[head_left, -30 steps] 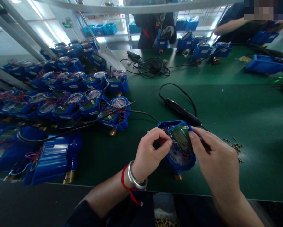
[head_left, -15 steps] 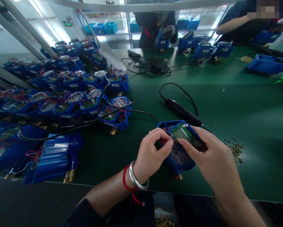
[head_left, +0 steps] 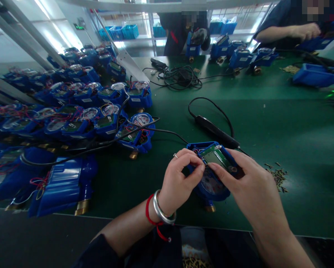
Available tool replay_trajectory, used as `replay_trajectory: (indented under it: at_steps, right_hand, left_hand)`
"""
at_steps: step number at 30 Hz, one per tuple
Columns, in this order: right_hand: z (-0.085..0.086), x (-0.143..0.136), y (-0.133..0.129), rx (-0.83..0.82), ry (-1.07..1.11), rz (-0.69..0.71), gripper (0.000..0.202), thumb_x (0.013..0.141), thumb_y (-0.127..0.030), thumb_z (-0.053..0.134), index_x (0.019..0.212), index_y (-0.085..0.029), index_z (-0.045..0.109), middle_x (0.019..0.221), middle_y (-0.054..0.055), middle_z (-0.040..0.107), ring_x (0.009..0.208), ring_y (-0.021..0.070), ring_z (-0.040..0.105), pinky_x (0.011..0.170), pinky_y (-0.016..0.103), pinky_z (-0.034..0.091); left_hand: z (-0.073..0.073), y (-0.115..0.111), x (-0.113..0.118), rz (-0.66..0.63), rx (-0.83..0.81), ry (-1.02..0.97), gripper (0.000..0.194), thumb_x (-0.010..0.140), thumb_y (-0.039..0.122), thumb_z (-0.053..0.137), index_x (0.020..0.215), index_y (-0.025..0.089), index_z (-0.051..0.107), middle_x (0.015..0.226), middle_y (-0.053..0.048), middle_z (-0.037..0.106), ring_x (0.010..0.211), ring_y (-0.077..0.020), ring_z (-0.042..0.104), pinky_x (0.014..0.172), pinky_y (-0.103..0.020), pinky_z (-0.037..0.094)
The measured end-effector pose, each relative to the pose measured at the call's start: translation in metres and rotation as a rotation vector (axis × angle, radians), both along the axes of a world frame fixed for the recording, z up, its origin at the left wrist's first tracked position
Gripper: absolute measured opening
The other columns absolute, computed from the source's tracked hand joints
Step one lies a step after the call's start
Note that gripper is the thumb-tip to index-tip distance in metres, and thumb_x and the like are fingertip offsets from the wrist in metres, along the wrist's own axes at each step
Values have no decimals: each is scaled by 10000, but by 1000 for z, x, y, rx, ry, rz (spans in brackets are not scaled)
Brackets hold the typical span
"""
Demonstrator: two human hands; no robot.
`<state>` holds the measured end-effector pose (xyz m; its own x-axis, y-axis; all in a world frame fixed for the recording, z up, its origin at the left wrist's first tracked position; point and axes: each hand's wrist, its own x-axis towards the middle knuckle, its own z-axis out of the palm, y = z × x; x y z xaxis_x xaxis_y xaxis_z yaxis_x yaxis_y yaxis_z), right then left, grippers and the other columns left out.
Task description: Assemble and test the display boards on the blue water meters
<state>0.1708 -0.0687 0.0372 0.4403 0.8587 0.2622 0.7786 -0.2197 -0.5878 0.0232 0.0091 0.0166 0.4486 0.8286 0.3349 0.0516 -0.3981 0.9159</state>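
Apparently for steadiness, right hand (head_left: 254,186) curled round the blue meter (head_left: 211,188), lower centre-right of frame, thumb (head_left: 222,175) by its circuit board (head_left: 212,156); left hand (head_left: 182,176) pinched narrow there, contents unclear.

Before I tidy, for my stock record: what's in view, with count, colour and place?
open meter: one, blue, between hands
circuit board: one, green, inside it
other meters: many, blue, mostly left
handheld tools: apparently two, black, mid-bench, far
cables: several, black, across bench
screws: uncounted pile, brassy, right
bin: one, blue, far right
crates: several, blue, background shelves
bench: one, green, beneath
co-workers: two, dark clothes, opposite
bangle: one, silver, left wrist
cord: one, red, left wrist
left hand: one, pinching apparently a thin wire
right hand: one, around open meter's right side
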Motion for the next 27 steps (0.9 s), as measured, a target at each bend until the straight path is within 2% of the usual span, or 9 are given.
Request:
replay_trajectory:
  at_steps: [2, 5, 17, 27]
  right_hand:
    - [0, 0, 0, -2, 14, -8, 495, 844, -540, 636, 1181, -179, 657, 1133, 74, 689, 1017, 255, 658, 936, 397, 509]
    - [-1, 0, 0, -6, 22, -6, 489, 847, -536, 635, 1188, -185, 652, 1136, 71, 689, 1019, 252, 658, 934, 399, 508]
    - [-3, -5, -1, 32, -34, -9, 537, 877, -587, 563, 1177, -150, 650, 1163, 102, 675, 1045, 260, 646, 929, 390, 506]
    - [-2, -1, -2, -20, 89, -11, 513, 854, -567, 593, 1197, -188, 634, 1189, 82, 653, 1074, 260, 621, 985, 419, 481]
  left_hand:
    - [-2, -1, 0, 21, 16, -5, 95, 828, 108, 645, 775, 185, 632, 1019, -56, 634, 989, -188, 607, 892, -344, 483]
    - [-3, -3, -1, -22, 8, -26, 94, 846, 97, 625, 816, 186, 630, 1184, -73, 637, 1128, -205, 598, 982, -373, 463]
    - [-1, -2, -1, -77, -6, -54, 135, 819, 52, 612, 772, 176, 586, 1196, -69, 642, 1084, -178, 622, 959, -345, 495]
    - [-1, 1, 0, -134, 27, -59, 127, 837, 65, 604, 793, 181, 577, 1204, -65, 629, 1078, -175, 616, 957, -350, 499]
